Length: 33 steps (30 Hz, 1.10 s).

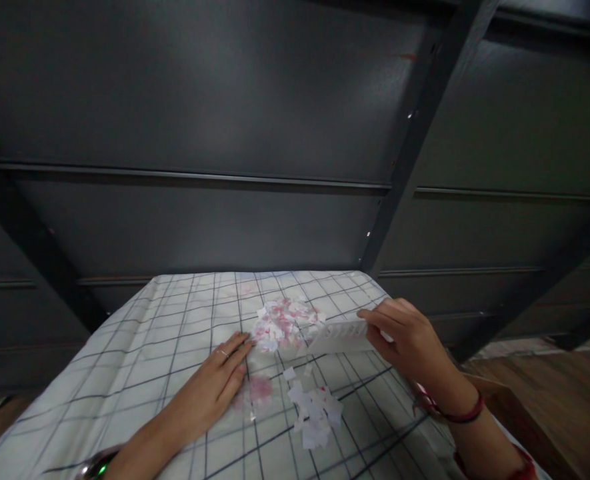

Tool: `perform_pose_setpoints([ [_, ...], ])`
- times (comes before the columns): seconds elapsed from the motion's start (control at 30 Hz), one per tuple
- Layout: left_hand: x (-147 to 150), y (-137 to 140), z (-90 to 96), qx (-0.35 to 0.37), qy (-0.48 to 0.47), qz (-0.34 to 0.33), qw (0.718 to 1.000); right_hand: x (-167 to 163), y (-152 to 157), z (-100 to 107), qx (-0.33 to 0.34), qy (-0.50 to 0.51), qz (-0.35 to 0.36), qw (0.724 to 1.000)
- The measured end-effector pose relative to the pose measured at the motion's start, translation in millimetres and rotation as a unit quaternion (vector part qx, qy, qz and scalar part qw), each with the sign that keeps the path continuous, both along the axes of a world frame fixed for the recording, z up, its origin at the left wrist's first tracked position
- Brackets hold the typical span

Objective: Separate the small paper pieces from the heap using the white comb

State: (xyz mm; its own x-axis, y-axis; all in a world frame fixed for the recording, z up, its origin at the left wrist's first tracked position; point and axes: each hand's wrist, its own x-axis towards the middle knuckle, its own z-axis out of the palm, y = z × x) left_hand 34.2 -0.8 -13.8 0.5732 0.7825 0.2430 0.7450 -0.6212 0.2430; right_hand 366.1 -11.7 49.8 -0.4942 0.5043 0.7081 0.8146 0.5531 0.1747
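Observation:
A heap of small white and pink paper scraps (282,323) lies in the middle of the checked cloth (189,320). My left hand (225,370), with a ring on one finger, rests flat with its fingers stretched out, the fingertips at the left edge of this heap. My right hand (397,333) pinches the right end of a whitish strip (337,339) with a row of marks or slots along its top. The strip's other end meets the heap's right side. Nearer to me is a smaller pile of mostly white paper pieces (317,413). Left of it lies a blurred pink patch (261,389).
A dark grey panelled wall (235,227) stands right behind the table's far edge. An open brown cardboard box (499,393) is on the right, below the table, over a wooden floor (565,387).

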Motion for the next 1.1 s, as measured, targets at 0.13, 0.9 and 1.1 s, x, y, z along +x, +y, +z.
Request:
perform_pose_setpoints([
  [0.13, -1, 1, -0.8, -0.007, 0.001, 0.003, 1.000, 2, -1, 2, -0.009, -0.011, 0.011, 1.000],
  [0.9, -1, 3, -6.5, 0.012, -0.014, -0.008, 1.000, 5, -7, 8, -0.002, -0.013, -0.009, 1.000],
  [1.1, 0, 2, -4.2, -0.001, -0.001, 0.001, 1.000, 15, -8, 10, -0.025, -0.006, 0.005, 1.000],
])
